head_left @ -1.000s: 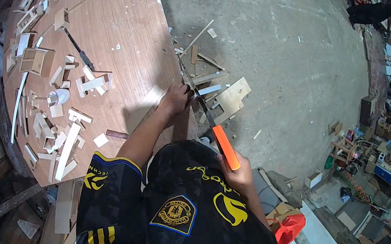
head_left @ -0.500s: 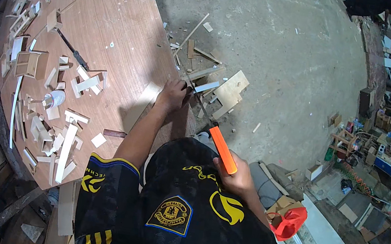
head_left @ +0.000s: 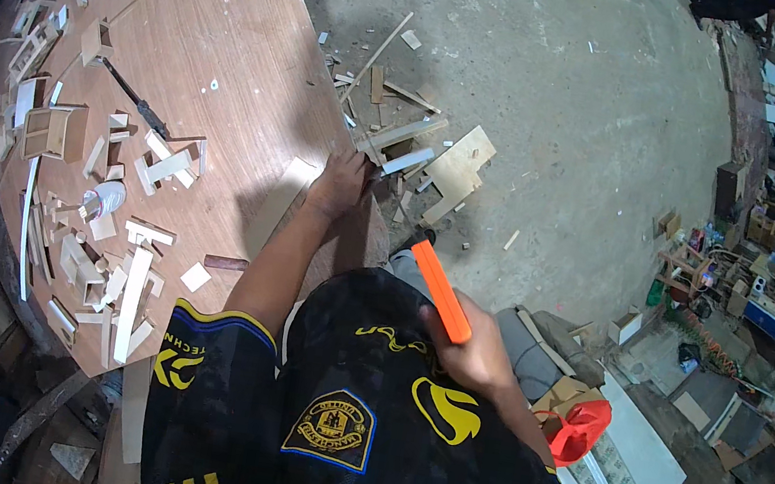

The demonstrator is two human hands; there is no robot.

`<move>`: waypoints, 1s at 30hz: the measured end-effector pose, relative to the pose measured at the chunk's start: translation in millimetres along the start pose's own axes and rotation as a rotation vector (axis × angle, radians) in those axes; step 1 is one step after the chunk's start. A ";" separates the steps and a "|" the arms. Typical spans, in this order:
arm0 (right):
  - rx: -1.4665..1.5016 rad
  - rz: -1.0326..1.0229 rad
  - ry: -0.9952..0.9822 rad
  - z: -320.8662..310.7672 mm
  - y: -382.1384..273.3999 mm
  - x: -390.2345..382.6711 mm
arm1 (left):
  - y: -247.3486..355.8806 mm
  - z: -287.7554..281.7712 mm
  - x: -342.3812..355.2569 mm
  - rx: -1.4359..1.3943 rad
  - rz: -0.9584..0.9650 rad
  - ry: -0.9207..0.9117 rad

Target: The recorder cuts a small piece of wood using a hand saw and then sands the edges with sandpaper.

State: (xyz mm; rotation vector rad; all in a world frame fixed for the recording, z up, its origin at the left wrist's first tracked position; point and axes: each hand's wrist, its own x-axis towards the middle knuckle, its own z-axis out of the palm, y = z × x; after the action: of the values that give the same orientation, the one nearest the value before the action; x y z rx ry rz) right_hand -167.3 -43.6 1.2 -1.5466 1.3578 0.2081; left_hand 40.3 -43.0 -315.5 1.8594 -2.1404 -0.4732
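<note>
At the table's edge my left hand (head_left: 340,185) is closed, its fingers curled down over a pale wooden strip (head_left: 408,161) that juts out past the edge above the floor. The part of the strip under my fingers is hidden. My right hand (head_left: 476,351) grips a saw by its bright orange handle (head_left: 440,293), close to my chest. From that handle a thin, dark blade runs up and to the left toward the strip by my left fingers. Whether the blade touches the strip is too small to tell.
The wooden table (head_left: 229,28) carries many small wood pieces, little box frames (head_left: 53,132), a long dark tool (head_left: 136,99) and a white container (head_left: 105,198). Offcuts and a thin board (head_left: 462,168) lie on the concrete floor. A red cloth-like item (head_left: 580,431) is at my right.
The saw's handle and my right hand have shifted slightly up and left in the picture, as the view itself has moved a little. My left hand keeps its hold at the table edge.
</note>
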 end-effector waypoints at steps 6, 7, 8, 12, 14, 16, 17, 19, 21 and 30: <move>0.009 0.045 -0.027 -11.4 -7.4 -8.5 | -6.3 4.6 -2.6 -0.037 0.000 0.097; 0.015 0.023 -0.011 -11.6 -9.5 -7.3 | -4.9 1.1 1.2 -0.071 0.002 0.156; 0.022 0.000 0.005 -12.1 -10.2 -7.6 | -2.6 -0.9 3.8 -0.106 0.004 0.215; 0.071 0.018 0.008 -16.0 -0.2 -12.3 | -9.2 2.8 2.4 -0.302 0.029 0.221; -0.023 0.043 -0.045 -21.2 -5.5 -20.2 | -9.2 -1.2 1.5 -0.228 0.059 0.184; -0.026 0.057 -0.064 -24.9 -14.0 -23.9 | -8.2 2.5 2.3 -0.212 0.040 0.224; -0.030 0.072 -0.082 -25.5 -17.0 -25.6 | -8.5 3.9 2.0 -0.197 0.021 0.265; -0.008 0.063 -0.082 -26.5 -16.2 -24.9 | -9.4 4.1 3.2 -0.223 0.016 0.254; 0.016 -0.014 -0.030 -26.0 -10.8 -23.7 | -8.2 2.1 4.4 -0.253 0.015 0.244; 0.028 -0.008 0.011 -10.4 8.9 -33.1 | -4.4 6.1 -0.3 -0.229 0.039 0.213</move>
State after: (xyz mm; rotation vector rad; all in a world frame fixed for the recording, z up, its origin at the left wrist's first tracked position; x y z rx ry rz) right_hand -190.9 -29.0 23.8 -1.5313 1.3574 0.1751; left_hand 41.8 -42.9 -322.8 1.6603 -1.8938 -0.4669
